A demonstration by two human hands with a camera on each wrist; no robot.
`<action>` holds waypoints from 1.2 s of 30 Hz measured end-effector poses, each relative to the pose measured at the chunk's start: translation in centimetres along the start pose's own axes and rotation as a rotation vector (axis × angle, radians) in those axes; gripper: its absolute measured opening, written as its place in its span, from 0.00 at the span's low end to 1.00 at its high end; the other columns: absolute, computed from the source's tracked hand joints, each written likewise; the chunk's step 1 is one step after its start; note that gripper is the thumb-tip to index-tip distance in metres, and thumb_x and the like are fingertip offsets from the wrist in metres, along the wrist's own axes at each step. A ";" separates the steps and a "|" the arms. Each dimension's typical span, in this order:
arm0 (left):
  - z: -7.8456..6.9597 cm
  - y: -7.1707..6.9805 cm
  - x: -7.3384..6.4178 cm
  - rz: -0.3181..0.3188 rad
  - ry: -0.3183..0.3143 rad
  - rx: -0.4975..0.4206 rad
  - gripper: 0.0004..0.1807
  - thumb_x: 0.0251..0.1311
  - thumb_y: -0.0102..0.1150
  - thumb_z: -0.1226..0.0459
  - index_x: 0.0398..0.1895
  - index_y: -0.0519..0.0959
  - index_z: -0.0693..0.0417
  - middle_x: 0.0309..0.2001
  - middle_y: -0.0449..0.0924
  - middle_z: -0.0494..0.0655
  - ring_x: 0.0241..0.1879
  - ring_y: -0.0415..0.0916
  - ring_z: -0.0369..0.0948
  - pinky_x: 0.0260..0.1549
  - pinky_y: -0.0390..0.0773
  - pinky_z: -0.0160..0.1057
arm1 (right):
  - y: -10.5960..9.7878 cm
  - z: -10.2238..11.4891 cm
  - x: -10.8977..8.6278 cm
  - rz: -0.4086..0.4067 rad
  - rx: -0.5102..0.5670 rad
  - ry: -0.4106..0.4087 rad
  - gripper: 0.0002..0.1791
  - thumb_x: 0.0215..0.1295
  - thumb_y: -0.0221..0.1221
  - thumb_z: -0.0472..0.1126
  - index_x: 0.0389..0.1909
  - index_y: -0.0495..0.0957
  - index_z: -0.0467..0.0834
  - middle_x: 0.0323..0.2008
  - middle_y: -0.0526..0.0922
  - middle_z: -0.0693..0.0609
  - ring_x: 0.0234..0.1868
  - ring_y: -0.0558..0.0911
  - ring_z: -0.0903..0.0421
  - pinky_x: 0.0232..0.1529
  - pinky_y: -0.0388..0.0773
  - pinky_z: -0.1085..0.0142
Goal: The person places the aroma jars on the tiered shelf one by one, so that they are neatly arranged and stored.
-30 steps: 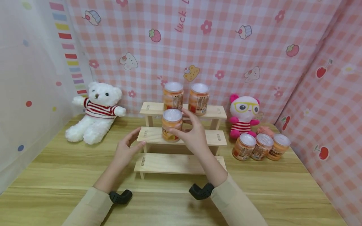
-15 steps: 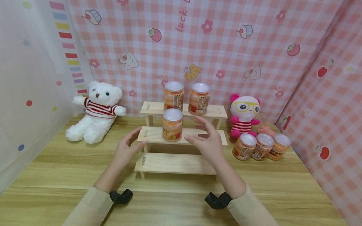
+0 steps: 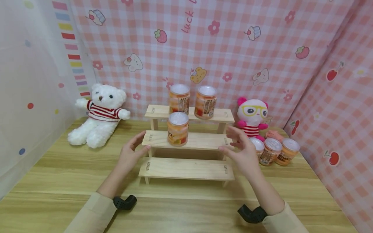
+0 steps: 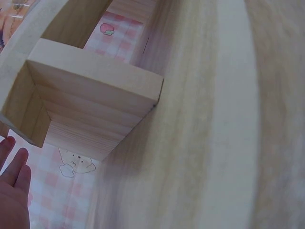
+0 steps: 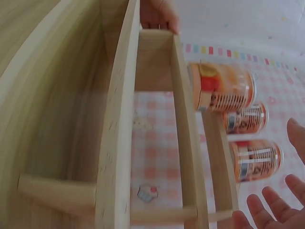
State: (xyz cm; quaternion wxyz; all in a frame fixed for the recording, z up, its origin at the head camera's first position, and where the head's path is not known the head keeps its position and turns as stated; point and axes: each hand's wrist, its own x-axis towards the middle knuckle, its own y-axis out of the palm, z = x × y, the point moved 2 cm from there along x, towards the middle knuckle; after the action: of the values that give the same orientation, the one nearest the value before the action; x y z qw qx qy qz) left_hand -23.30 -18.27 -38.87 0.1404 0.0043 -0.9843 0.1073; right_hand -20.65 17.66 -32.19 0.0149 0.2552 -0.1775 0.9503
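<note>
A three-step wooden display stand (image 3: pixel 201 141) stands on the table. On its middle step sits an orange-labelled jar (image 3: pixel 178 129); two similar jars, a left one (image 3: pixel 179 99) and a right one (image 3: pixel 205 103), are on the top step. My left hand (image 3: pixel 132 153) is at the middle step's left end, thumb by the front edge; its fingers (image 4: pixel 14 174) look straight in the left wrist view. My right hand (image 3: pixel 243 153) is beside that step's right end, fingers spread and holding nothing. It partly hides one of the jars at the right.
Beyond my right hand, three more jars stand on the table, among them a middle one (image 3: pixel 270 152) and a right one (image 3: pixel 287 152). A pink plush panda (image 3: pixel 252 113) sits behind them. At the left sits a white teddy bear (image 3: pixel 100 113). Checked cloth (image 3: pixel 221 58) hangs behind the stand.
My right hand has let go of the jar on the middle step and moved right to the step's end. The jar stays upright there. My left hand has stayed in place.
</note>
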 end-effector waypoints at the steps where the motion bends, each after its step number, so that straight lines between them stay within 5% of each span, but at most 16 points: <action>1: 0.5 0.0 0.2 0.000 -0.001 -0.002 0.33 0.61 0.63 0.66 0.69 0.64 0.58 0.68 0.62 0.57 0.67 0.57 0.55 0.63 0.60 0.55 | -0.5 -0.3 -0.1 -0.007 -0.019 -0.003 0.34 0.51 0.71 0.33 0.62 0.71 0.42 0.54 0.77 0.45 0.52 0.76 0.57 0.50 0.76 0.62; 5: 1.7 -0.1 0.5 0.000 0.005 0.002 0.34 0.61 0.64 0.61 0.70 0.65 0.54 0.68 0.63 0.52 0.67 0.57 0.53 0.63 0.60 0.54 | -2.5 -1.2 -0.5 -0.031 -0.077 -0.003 0.34 0.52 0.70 0.32 0.62 0.71 0.42 0.55 0.77 0.46 0.50 0.76 0.62 0.48 0.76 0.69; 19: 2.0 -0.1 0.7 -0.003 0.018 -0.009 0.33 0.61 0.64 0.64 0.69 0.65 0.56 0.68 0.63 0.53 0.67 0.57 0.52 0.63 0.60 0.55 | -9.6 -4.2 -1.3 -0.068 -0.181 -0.031 0.37 0.51 0.69 0.25 0.64 0.69 0.39 0.54 0.75 0.59 0.50 0.75 0.65 0.42 0.75 0.79; 28: 1.8 -0.2 0.7 0.009 0.016 0.003 0.34 0.61 0.64 0.63 0.70 0.63 0.56 0.68 0.62 0.54 0.67 0.57 0.54 0.63 0.60 0.56 | -14.1 -6.5 -1.5 -0.121 -0.324 0.029 0.36 0.53 0.70 0.32 0.64 0.70 0.43 0.49 0.75 0.68 0.47 0.74 0.72 0.44 0.71 0.83; 36: 1.8 -0.1 0.6 -0.012 0.034 0.007 0.34 0.60 0.65 0.61 0.69 0.65 0.56 0.67 0.64 0.54 0.66 0.58 0.53 0.62 0.61 0.55 | -17.1 -9.0 -1.5 -0.119 -0.403 0.087 0.39 0.56 0.69 0.37 0.69 0.64 0.45 0.59 0.73 0.54 0.51 0.69 0.73 0.51 0.64 0.84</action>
State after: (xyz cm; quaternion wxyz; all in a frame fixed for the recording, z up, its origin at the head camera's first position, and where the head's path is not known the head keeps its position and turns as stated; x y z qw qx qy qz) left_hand -24.40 -18.75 -40.39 0.1580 0.0088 -0.9812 0.1102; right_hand -21.62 36.88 -34.52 0.1296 0.2157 -0.3477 0.9032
